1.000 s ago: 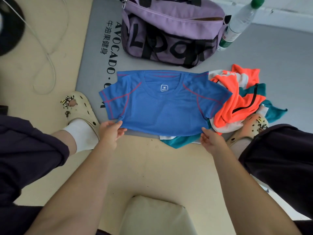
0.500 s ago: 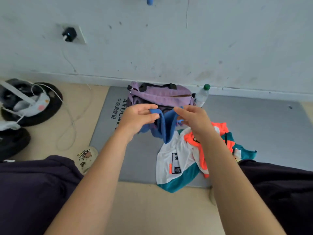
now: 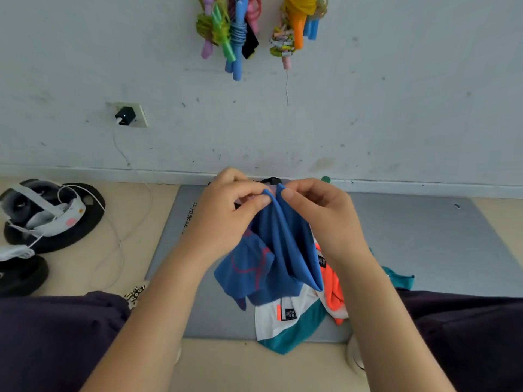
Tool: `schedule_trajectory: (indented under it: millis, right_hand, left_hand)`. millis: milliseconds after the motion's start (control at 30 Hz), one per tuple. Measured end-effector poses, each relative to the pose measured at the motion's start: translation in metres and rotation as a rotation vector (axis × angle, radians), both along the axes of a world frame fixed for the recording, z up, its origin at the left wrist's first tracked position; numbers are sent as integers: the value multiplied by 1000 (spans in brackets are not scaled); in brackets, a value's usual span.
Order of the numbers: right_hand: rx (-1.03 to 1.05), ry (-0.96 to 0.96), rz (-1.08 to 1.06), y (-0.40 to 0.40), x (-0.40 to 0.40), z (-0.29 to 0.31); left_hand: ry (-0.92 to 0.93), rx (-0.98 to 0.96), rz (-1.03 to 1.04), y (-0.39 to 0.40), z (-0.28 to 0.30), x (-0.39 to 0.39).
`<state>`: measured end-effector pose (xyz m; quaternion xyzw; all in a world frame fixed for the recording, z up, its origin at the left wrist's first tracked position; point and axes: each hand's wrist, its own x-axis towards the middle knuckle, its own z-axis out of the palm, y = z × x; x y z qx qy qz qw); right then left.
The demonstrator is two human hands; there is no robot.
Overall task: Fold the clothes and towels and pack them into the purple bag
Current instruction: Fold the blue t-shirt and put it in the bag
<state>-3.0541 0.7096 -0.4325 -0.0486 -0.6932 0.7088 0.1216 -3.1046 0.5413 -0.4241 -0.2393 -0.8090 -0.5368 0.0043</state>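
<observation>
A blue T-shirt with pink seams hangs folded lengthwise in the air above the grey mat. My left hand pinches its top edge on the left. My right hand pinches the same edge right beside it. Under the shirt lies a heap of white, teal and orange clothes. The purple bag is almost wholly hidden behind my hands; only a black strap shows at the wall.
A green bottle cap peeks out by the wall. Black weight plates with a headset and cables lie on the floor at left. Jump ropes hang on the wall. My dark-trousered knees flank the mat.
The blue shirt lay flat on the mat; both hands lifted it by the hem and brought its ends together. The view has tilted up toward the wall.
</observation>
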Motion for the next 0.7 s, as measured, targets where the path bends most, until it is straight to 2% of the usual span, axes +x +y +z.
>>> schedule_trajectory:
  millis: [267,567,700]
  right_hand:
    - [-25,-24,20,-6,15,-6]
    - [-133,-36,107,3,16,-6]
    - [-136,-22,144,5,15,-8]
  left_hand:
    - [-190,180,-65,2,-2,12]
    - [-186,249,-48,7,-1,12]
    - [-182,252,-101,6,0,12]
